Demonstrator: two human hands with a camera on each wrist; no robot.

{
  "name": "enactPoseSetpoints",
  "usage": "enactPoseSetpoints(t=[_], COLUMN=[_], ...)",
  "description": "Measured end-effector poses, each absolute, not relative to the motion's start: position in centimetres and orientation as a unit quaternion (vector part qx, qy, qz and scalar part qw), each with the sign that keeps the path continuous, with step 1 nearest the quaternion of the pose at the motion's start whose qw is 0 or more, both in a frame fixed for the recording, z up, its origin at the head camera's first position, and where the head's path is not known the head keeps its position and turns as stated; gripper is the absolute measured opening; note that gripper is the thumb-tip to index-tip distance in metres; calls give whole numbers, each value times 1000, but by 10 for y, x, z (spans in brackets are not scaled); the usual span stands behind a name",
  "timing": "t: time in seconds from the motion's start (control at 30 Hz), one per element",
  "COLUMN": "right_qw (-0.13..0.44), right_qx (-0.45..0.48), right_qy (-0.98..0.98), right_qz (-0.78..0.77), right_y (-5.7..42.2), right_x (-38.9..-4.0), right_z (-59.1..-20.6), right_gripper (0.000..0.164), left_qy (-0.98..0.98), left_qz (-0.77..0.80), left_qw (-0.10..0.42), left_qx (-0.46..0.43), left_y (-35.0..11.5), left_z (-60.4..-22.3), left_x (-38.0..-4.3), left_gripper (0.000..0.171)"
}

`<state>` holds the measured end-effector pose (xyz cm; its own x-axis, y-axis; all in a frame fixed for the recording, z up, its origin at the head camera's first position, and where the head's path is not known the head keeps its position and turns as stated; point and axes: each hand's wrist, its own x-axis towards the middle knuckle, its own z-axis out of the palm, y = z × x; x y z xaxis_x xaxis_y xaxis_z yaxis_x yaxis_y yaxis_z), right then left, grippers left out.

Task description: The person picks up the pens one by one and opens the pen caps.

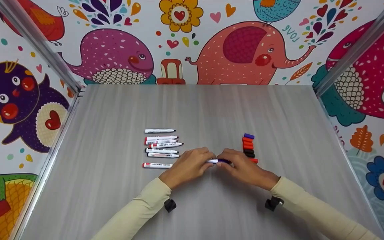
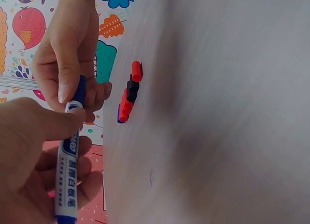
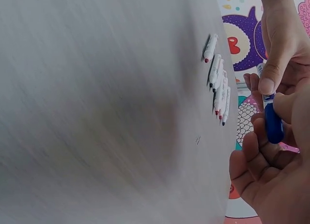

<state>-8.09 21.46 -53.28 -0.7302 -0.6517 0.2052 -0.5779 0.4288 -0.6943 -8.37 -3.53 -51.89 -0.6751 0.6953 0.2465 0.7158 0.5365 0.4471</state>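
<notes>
My left hand (image 1: 190,163) grips the white barrel of a blue whiteboard marker (image 2: 67,178), its thumb along the side. The blue cap (image 3: 273,124) sits at the marker's other end, pinched between the thumb and fingers of my right hand (image 1: 245,166). Both hands meet just above the front middle of the table, and cap and barrel are in line and touching. Whether the cap is fully seated cannot be told. To the left lies a column of several white markers without caps, among them a red-ended marker (image 1: 157,165) partly hidden by my left hand.
Several loose caps form a column beyond my right hand, with a blue cap (image 1: 249,136) farthest, then red and black ones. A grey wood-grain table (image 1: 192,106) lies beneath everything. Patterned walls and metal rails (image 1: 42,46) bound its back and sides.
</notes>
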Motion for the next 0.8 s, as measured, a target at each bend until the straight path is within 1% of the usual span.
enactPoseSetpoints(t=[0.33,0.47,0.63,0.7,0.8], right_qw=[34,0,-55,-64,-63], right_qx=[-377,-404,-437,-440,-441], right_qy=[837,828,814,813,817], right_qz=[-395,-389,-379,-375,-367], right_y=[213,214,212,211,211], right_x=[-81,-82,-82,-81,-81], right_z=[-531,-534,-538,-538,-537], right_gripper=[14,12,19,23,21], left_qy=[-865,-859,-854,-853,-852], left_qz=[-279,-295,-307,-310,-312], left_qw=[31,35,41,43,45], left_qx=[-416,-417,-417,-419,-418], left_y=[-37,-36,-37,-37,-37], left_z=[-520,-522,-521,-521,-520], left_x=[-82,-82,-84,-84,-84], left_gripper=[10,8,5,6,7])
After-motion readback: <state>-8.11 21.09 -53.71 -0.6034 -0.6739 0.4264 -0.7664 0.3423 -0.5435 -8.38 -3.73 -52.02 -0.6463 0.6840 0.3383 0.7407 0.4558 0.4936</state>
